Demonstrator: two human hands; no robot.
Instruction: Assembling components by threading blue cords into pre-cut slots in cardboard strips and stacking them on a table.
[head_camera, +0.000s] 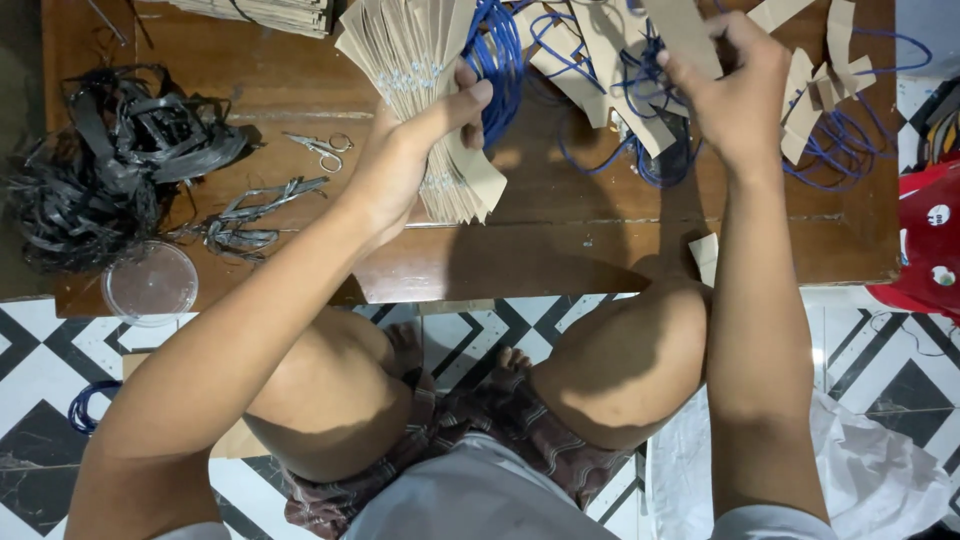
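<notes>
Far left on the wooden bench: tangled heap of black plastic strapping, a clear round lid at the bench edge below it, a smaller grey strap bundle beside, small scissors lying flat just above that.

Left hand is clamped on a thick stack of brown paper tags. Stack is fanned, narrow kraft-coloured strips, long edges pressed together, a row of small pale eyelets showing along the faces; upper end spreads wide past the top of the view, lower end hangs over the bench near the front edge. Thumb lies across the top of the stack, fingers hidden behind it.

Just right of the stack: blue cords bunched in loops, touching the tags.

Right hand is closed on a single brown tag, pinched between thumb and fingers, held above a loose pile of tags with blue cords spread over the bench. More corded tags lie further right.

Far right edge: red object, partly cut off.
</notes>
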